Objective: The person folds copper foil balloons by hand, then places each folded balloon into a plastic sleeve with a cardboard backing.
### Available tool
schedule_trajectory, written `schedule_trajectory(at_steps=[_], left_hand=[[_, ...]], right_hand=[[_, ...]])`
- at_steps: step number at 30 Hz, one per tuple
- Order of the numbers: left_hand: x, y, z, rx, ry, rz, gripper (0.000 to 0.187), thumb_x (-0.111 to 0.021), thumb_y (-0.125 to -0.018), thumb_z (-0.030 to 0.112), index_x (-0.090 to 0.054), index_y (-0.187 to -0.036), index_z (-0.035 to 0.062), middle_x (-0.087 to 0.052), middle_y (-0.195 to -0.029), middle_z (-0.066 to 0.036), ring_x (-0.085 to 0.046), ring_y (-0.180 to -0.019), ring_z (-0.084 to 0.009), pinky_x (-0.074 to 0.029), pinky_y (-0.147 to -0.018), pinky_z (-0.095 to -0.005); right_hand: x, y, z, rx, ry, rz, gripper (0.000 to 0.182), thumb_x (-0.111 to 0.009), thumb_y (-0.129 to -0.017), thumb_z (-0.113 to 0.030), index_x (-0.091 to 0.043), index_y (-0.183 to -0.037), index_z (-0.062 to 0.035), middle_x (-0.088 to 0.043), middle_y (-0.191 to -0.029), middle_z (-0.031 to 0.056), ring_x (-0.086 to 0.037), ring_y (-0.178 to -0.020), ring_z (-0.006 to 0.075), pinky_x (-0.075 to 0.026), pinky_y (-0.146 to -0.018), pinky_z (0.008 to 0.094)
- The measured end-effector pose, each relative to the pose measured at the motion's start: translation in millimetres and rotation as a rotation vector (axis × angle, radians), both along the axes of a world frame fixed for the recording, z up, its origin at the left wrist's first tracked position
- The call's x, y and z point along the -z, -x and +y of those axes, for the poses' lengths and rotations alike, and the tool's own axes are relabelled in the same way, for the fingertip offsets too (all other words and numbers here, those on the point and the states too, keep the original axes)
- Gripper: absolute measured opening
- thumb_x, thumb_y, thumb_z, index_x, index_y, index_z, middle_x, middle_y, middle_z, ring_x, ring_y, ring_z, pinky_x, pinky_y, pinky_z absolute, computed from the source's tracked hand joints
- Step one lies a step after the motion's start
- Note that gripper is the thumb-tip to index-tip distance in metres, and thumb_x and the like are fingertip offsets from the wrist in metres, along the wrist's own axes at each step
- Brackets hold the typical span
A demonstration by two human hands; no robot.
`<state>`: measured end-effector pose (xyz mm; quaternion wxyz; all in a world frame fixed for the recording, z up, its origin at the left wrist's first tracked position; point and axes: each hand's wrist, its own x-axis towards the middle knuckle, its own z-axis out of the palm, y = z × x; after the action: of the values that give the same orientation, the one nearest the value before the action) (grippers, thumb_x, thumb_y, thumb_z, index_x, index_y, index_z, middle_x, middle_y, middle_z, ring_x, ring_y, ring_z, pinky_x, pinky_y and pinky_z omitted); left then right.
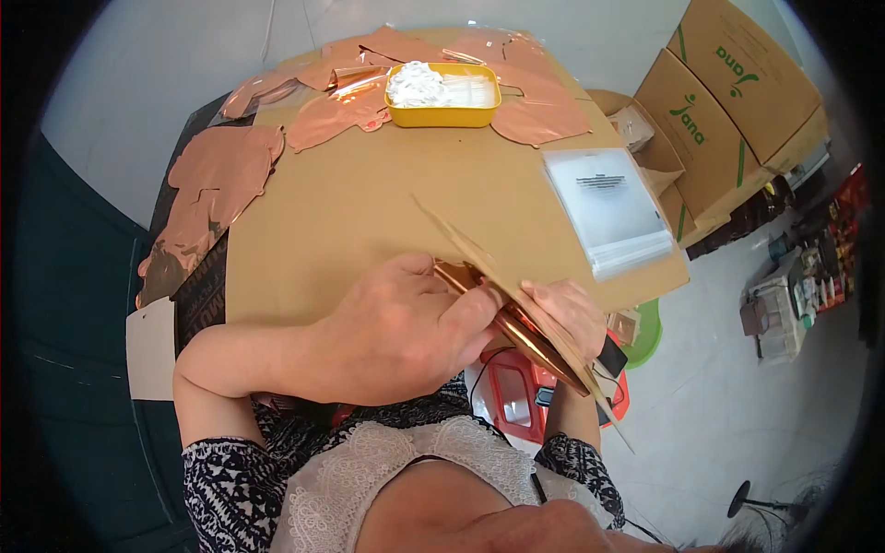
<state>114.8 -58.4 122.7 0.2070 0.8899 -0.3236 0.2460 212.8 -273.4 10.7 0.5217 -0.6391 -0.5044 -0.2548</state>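
My left hand is closed on a shiny copper foil balloon, its fingers bent over the foil's upper edge. The balloon is folded flat and lies against a thin tan cardboard sheet, tilted and seen almost edge-on. From the far side, my right hand grips the cardboard sheet, with the thumb near its edge; most of those fingers are hidden behind it. Both hands are above the near right part of the cardboard-covered table.
Several flat copper foil balloons lie along the left and back edges. A yellow tray holds white ribbon-like material and white sticks. Clear plastic sleeves lie at right. Beyond stand cardboard boxes. A red container and green basin are below.
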Motion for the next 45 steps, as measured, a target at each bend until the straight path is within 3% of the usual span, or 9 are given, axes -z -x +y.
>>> schedule_trajectory(at_steps=[8, 18, 21, 24, 28, 29, 33, 39, 45], left_hand=[[-6.1, 11.1, -2.8, -0.008, -0.093, 0.017, 0.021, -0.060, -0.077, 0.010, -0.057, -0.094, -0.0025, -0.050, -0.057, -0.003, -0.054, -0.052, -0.0189, -0.043, -0.056, -0.0330], [-7.9, 6.5, -0.8, -0.012, -0.124, -0.061, 0.018, -0.059, -0.075, 0.008, -0.055, -0.091, -0.0005, -0.046, -0.056, -0.002, -0.051, -0.051, -0.0178, -0.041, -0.055, -0.0325], [-11.4, 0.1, -0.8, -0.058, -0.125, -0.080, 0.021, -0.064, -0.076, 0.009, -0.055, -0.093, -0.0002, -0.048, -0.059, -0.002, -0.052, -0.053, -0.0178, -0.042, -0.056, -0.0328], [-12.9, -15.0, -3.8, -0.124, -0.052, -0.128, 0.025, -0.070, -0.077, 0.009, -0.056, -0.097, 0.0006, -0.053, -0.066, -0.004, -0.055, -0.059, -0.0203, -0.045, -0.062, -0.0343], [-6.7, -59.3, 3.7, -0.233, 0.215, -0.132, 0.024, -0.070, -0.080, 0.007, -0.060, -0.101, 0.0018, -0.059, -0.079, -0.008, -0.060, -0.072, -0.0262, -0.048, -0.074, -0.0381], [1.2, -74.8, 5.8, -0.265, 0.305, -0.118, 0.023, -0.069, -0.080, 0.007, -0.060, -0.101, 0.0017, -0.059, -0.082, -0.009, -0.060, -0.075, -0.0274, -0.048, -0.076, -0.0391], [44.7, -134.8, -10.9, -0.159, 0.082, -0.044, 0.022, -0.066, -0.082, 0.011, -0.060, -0.100, -0.0023, -0.058, -0.105, -0.018, -0.055, -0.101, -0.0343, -0.045, -0.088, -0.0444], [130.1, -219.5, -85.5, 0.039, -0.001, 0.057, 0.030, -0.064, -0.085, 0.015, -0.061, -0.108, -0.0040, -0.055, -0.120, -0.023, -0.040, -0.130, -0.0409, -0.037, -0.104, -0.0479], [151.9, -237.1, -109.9, -0.094, -0.078, 0.145, 0.038, -0.061, -0.089, 0.030, -0.061, -0.111, -0.0011, -0.055, -0.112, -0.018, -0.047, -0.116, -0.0346, -0.041, -0.093, -0.0442]], right_hand=[[-2.3, 4.2, 1.4, -0.028, 0.002, 0.026, 0.037, -0.073, -0.073, -0.018, -0.065, -0.103, 0.0023, -0.071, -0.095, 0.0176, -0.066, -0.067, 0.0241, -0.049, -0.060, 0.0323], [-5.6, 8.6, 5.4, -0.098, -0.052, 0.036, 0.037, -0.072, -0.073, -0.018, -0.065, -0.102, 0.0033, -0.071, -0.088, 0.0180, -0.068, -0.068, 0.0262, -0.050, -0.060, 0.0333], [11.5, 5.2, -11.3, -0.264, 0.065, 0.232, 0.034, -0.071, -0.080, -0.017, -0.064, -0.106, 0.0032, -0.070, -0.098, 0.0194, -0.068, -0.078, 0.0270, -0.053, -0.066, 0.0353], [17.1, 33.3, -6.8, -0.361, -0.315, 0.842, 0.036, -0.056, -0.096, -0.023, -0.053, -0.124, 0.0004, -0.062, -0.114, 0.0133, -0.065, -0.090, 0.0283, -0.056, -0.080, 0.0397], [17.9, 20.9, -36.4, -0.180, -0.689, 1.057, 0.033, -0.052, -0.098, -0.028, -0.053, -0.121, -0.0046, -0.063, -0.112, 0.0088, -0.063, -0.095, 0.0224, -0.053, -0.065, 0.0333], [18.3, 10.2, -49.3, -0.160, -0.834, 0.977, 0.030, -0.049, -0.101, -0.024, -0.053, -0.123, -0.0052, -0.065, -0.109, 0.0073, -0.064, -0.086, 0.0189, -0.049, -0.054, 0.0273], [-16.5, -6.1, -87.4, 0.098, -1.291, 0.800, 0.028, -0.050, -0.101, -0.027, -0.057, -0.119, -0.0063, -0.067, -0.105, 0.0059, -0.060, -0.076, 0.0168, -0.046, -0.058, 0.0273], [8.9, -13.3, -128.3, -0.013, -1.206, 0.694, 0.028, -0.052, -0.100, -0.029, -0.060, -0.117, -0.0079, -0.066, -0.109, 0.0075, -0.051, -0.069, 0.0147, -0.043, -0.062, 0.0267], [-1.1, -14.5, -116.4, 0.020, -1.181, 0.671, 0.029, -0.053, -0.099, -0.026, -0.058, -0.122, -0.0084, -0.065, -0.113, 0.0071, -0.058, -0.082, 0.0146, -0.044, -0.061, 0.0260]])
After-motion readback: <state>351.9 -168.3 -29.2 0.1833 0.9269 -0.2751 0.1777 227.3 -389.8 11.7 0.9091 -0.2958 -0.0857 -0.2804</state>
